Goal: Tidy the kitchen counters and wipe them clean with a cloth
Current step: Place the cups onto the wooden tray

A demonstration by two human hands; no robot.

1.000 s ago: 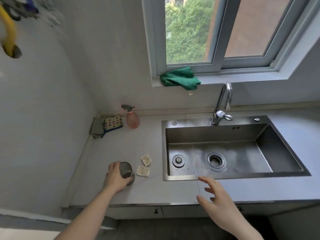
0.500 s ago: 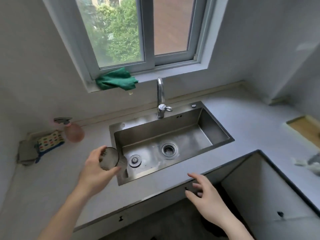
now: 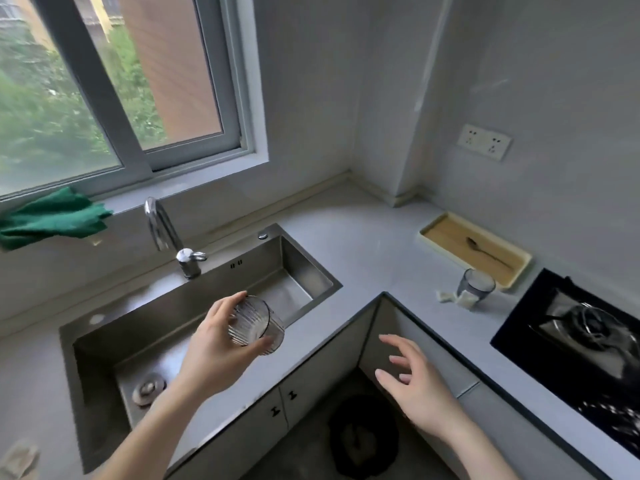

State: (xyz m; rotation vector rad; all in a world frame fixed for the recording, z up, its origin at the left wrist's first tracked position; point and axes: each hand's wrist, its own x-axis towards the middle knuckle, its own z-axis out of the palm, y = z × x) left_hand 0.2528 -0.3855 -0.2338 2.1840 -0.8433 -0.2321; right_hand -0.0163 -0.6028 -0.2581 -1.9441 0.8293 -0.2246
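Note:
My left hand [image 3: 216,344] grips a ribbed smoky glass tumbler [image 3: 254,325] tilted on its side in the air over the steel sink [image 3: 304,282]. My right hand [image 3: 415,382] is open with fingers spread, in front of the counter's inner corner, touching nothing. A green cloth [image 3: 52,218] lies crumpled on the window sill at the left. A second grey glass [image 3: 476,285] stands upright on the grey counter [image 3: 374,244] at the right, with small white packets [image 3: 453,298] at its foot.
A yellow tray [image 3: 446,225] holding a spoon [image 3: 485,250] lies by the right wall. A black gas hob [image 3: 575,344] fills the right edge. The tap [image 3: 162,232] stands behind the sink. A dark round bin [image 3: 363,434] sits on the floor below. A crumpled packet [image 3: 19,460] lies bottom left.
The view has swung right, bringing the corner counter, tray and hob into sight. My left hand lifted the glass off the left counter and carried it right over the sink.

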